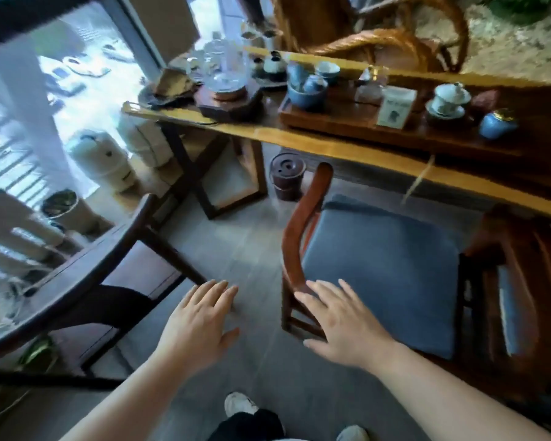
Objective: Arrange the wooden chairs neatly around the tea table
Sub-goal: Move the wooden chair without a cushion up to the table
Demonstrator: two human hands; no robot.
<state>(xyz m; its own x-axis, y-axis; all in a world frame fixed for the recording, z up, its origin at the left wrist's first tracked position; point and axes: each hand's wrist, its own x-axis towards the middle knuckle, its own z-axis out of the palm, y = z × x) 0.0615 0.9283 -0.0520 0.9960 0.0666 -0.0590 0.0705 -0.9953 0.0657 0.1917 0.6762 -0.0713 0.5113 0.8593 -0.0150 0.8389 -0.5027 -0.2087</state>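
Cushioned chair (379, 275) sits at bench (331, 148) edge, backrest rail (303, 230) running fwd–back. Right hand (341, 323), fingers spread, empty, hovers at rail's near end, so nearer. Left hand (198, 323), also spread, empty, over floor, betw. both chairs; dark chair (86, 272) lies to its left.

Wooden desk (315, 144), pale near edge. On it: wood tray (337, 117) w/ blue cups center, glass kettle (226, 71) at left end, lidded cup (449, 98) & blue jar (497, 124) right.
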